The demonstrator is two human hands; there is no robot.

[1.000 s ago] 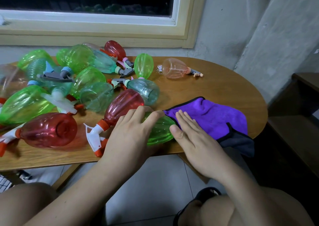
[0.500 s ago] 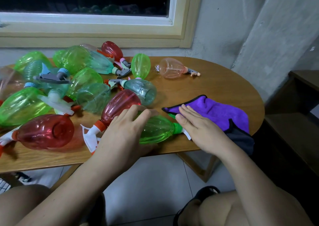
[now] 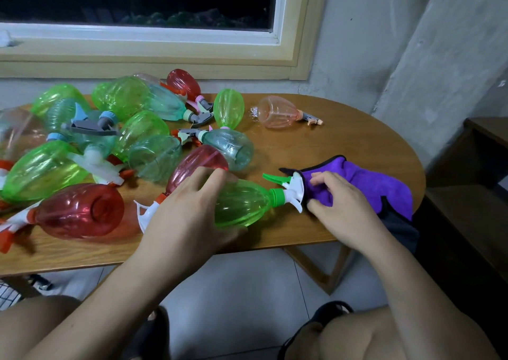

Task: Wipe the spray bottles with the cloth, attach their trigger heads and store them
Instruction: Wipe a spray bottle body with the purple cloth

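Observation:
A green spray bottle (image 3: pixel 244 203) lies on its side near the front edge of the wooden table (image 3: pixel 316 150), its white and green trigger head (image 3: pixel 291 187) pointing right. My left hand (image 3: pixel 189 214) grips the bottle's body from above. My right hand (image 3: pixel 341 208) pinches a bunched fold of the purple cloth (image 3: pixel 376 186) just right of the trigger head. The cloth's dark edge hangs over the table's rim.
Several green, red and teal spray bottles lie heaped over the left half of the table, a red one (image 3: pixel 79 211) at the front. A pale orange bottle (image 3: pixel 277 112) lies alone at the back. A dark wooden unit (image 3: pixel 472 194) stands to the right.
My right hand went from lying flat on the cloth to bunching it up in its fingers. The cloth came off the bottle, uncovering its trigger head. My left hand stayed on the bottle.

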